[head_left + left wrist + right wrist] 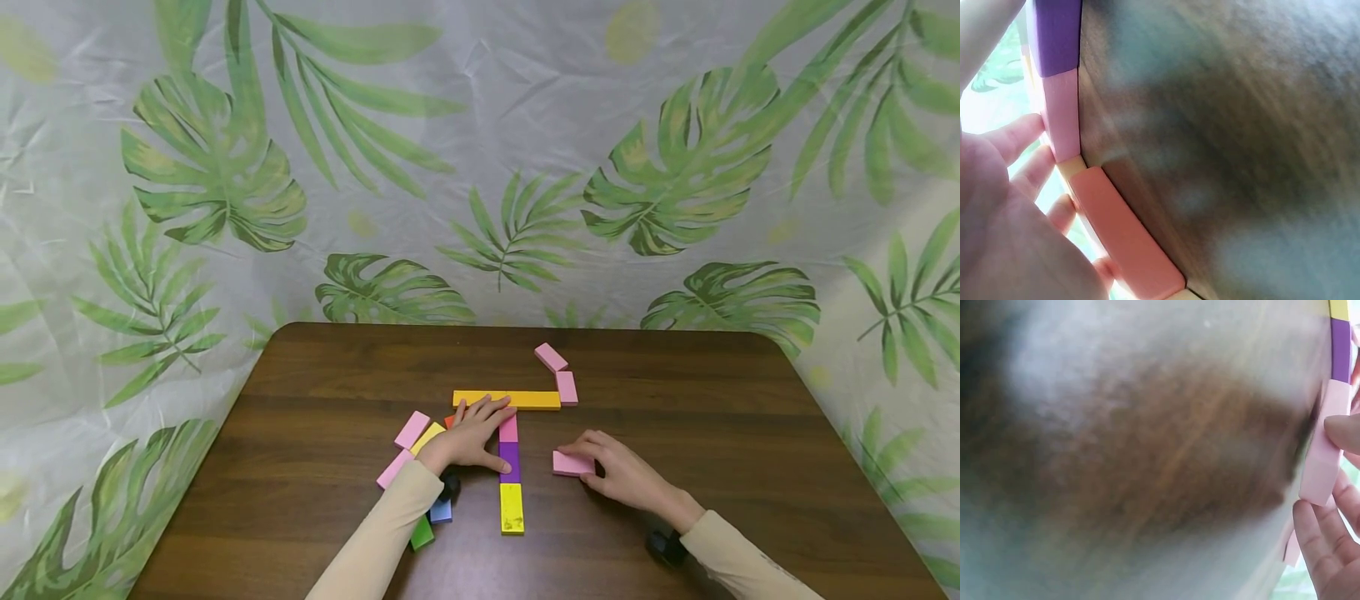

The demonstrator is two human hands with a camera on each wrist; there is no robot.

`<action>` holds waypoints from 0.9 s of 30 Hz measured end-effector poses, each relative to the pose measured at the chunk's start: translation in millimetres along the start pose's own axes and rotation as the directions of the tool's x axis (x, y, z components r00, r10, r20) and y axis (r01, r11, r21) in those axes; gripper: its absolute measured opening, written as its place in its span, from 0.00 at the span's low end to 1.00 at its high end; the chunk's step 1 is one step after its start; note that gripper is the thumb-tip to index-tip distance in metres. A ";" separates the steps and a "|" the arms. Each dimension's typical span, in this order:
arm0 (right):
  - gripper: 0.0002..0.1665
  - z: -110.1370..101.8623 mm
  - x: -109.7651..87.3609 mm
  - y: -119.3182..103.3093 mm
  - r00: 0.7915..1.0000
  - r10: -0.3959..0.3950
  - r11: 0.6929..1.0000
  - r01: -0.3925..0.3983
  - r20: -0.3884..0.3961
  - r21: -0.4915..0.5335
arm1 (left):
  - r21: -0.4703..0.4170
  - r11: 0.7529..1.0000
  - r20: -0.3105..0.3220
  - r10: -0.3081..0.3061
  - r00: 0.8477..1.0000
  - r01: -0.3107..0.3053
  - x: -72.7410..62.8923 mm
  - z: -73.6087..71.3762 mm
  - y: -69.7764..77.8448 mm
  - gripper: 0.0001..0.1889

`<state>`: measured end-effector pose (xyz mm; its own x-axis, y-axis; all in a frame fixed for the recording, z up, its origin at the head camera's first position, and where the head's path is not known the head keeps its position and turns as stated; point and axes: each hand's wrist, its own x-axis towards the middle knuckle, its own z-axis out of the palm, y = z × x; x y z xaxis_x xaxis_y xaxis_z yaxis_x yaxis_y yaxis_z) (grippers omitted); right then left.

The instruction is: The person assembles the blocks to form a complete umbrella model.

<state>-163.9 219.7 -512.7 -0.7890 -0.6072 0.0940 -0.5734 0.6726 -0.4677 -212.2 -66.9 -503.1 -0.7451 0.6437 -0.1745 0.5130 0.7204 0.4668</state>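
Note:
A light pink block (570,464) lies between the thumb and fingers of my right hand (626,473), which pinches it to the right of a column of blocks. That column runs from a pink block (508,427) through a purple block (509,463) to a smudged yellow block (512,510). Across its far end lies a row of yellow-orange blocks (534,401). My left hand (468,439) reaches over this corner with spread fingers, fingertips at the row and thumb beside the purple block. In the left wrist view, its fingers line the far side of the pink and orange-red (1127,234) blocks.
Two pink blocks (567,388) continue from the row's right end, angling away. Loose pink blocks (412,429), a yellow one (428,437), a blue one (441,512) and a green one (422,533) lie around the left forearm. A leaf-patterned cloth (525,125) hangs behind the wooden table (300,392).

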 end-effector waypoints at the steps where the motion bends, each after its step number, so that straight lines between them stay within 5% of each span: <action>1: 0.24 -0.6 0.8 0.3 1.000 0.003 1.000 -0.003 -0.007 0.002 | 0.000 1.000 -0.001 0.000 1.000 0.000 0.1 0.1 0.0 0.48; 27: 0.23 -20.2 43.3 12.6 0.978 -0.001 0.999 0.011 -0.207 0.050 | -0.005 1.000 -0.005 -0.003 1.000 0.003 0.2 0.6 0.2 0.48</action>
<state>-209.7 210.5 -496.8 -0.8170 -0.5073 0.2742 -0.5708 0.6438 -0.5097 -212.0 -66.4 -503.6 -0.7489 0.6400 -0.1721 0.5082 0.7213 0.4706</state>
